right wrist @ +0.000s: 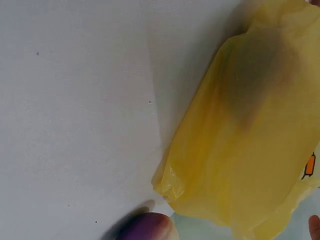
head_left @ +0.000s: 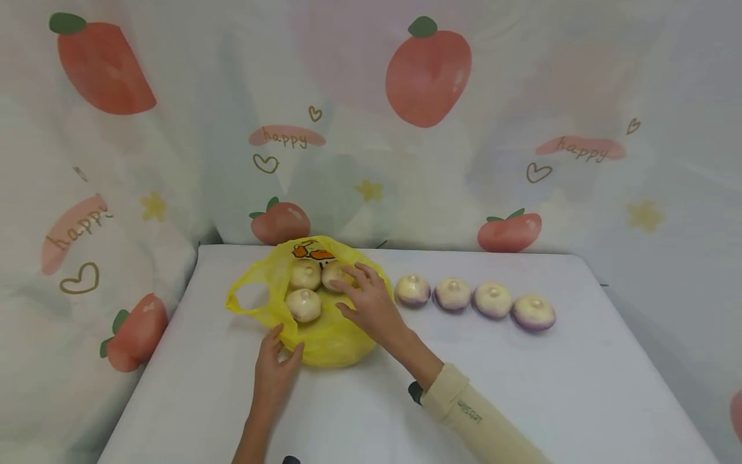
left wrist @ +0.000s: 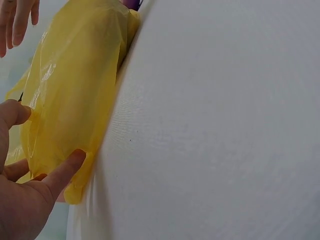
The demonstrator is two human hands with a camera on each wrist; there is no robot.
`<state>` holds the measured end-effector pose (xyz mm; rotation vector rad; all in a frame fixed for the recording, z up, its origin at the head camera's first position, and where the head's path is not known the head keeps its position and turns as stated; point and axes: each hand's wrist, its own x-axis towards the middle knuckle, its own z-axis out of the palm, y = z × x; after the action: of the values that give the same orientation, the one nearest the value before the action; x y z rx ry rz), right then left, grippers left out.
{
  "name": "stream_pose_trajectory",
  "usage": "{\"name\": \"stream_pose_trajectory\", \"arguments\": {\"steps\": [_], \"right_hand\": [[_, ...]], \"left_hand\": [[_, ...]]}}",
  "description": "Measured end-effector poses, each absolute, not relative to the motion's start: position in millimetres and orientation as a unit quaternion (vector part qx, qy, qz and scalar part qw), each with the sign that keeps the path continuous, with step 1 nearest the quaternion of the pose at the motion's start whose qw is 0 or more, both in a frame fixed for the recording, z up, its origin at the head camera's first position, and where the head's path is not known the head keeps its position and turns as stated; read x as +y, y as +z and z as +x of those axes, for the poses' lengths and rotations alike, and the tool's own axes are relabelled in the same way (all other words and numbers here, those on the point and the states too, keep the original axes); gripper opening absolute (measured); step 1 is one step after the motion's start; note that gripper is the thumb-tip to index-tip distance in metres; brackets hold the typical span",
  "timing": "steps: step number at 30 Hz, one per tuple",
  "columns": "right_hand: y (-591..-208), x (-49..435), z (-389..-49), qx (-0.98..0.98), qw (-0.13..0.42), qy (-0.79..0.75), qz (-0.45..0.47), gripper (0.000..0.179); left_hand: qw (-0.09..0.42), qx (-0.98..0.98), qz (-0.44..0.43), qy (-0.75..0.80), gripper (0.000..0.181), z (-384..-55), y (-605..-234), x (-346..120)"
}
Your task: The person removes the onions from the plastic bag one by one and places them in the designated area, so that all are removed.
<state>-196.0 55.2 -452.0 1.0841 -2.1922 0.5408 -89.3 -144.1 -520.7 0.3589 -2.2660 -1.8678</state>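
A yellow plastic bag (head_left: 342, 345) lies with its mouth facing up, and three pale turnips show inside. My right hand (head_left: 371, 306) is over the bag's opening with fingers spread. Its fingertips overlap the right turnip (head_left: 332, 276), while the thumb stands apart from it. The left turnip (head_left: 304, 274) and the near turnip (head_left: 304, 305) rest beside it. At the bag's near left edge, my left hand (head_left: 277, 370) holds the plastic between thumb and fingers. The left wrist view shows this hand (left wrist: 30, 195) against the bag's side. Only a fingertip (right wrist: 315, 227) appears in the right wrist view.
Several purple-and-white turnips (head_left: 453, 294) stand in a row right of the bag, on the white table (head_left: 522, 393). One purple turnip (right wrist: 147, 227) shows at the bottom of the right wrist view. A printed curtain (head_left: 348, 174) hangs behind the table.
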Motion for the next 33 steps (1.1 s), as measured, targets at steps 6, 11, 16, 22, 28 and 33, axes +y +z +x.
{"name": "stream_pose_trajectory", "arguments": {"steps": [6,11,16,22,28,33], "right_hand": [[-457,52,-195,-0.841,0.258,0.225,0.418,0.044],[-460,48,-194,-0.868,0.154,0.273,0.385,0.049],[-468,44,-195,-0.886,0.063,0.309,0.338,0.053],[-476,35,-197,-0.893,0.021,0.319,0.315,0.058],[-479,25,-201,-0.906,-0.020,0.317,0.279,0.064],[-482,14,-203,-0.911,-0.045,0.322,0.256,0.070]], "left_hand": [[0.093,-0.762,0.121,-0.629,0.058,-90,-523,-145],[0.116,-0.757,0.109,-0.634,0.044,-92,-527,-146],[0.131,-0.762,0.102,-0.626,0.038,-93,-529,-145],[0.122,-0.760,0.113,-0.628,0.041,-89,-527,-147],[0.125,-0.754,0.102,-0.637,0.041,-89,-523,-145],[0.117,-0.753,0.103,-0.639,0.042,-88,-520,-144]]}}
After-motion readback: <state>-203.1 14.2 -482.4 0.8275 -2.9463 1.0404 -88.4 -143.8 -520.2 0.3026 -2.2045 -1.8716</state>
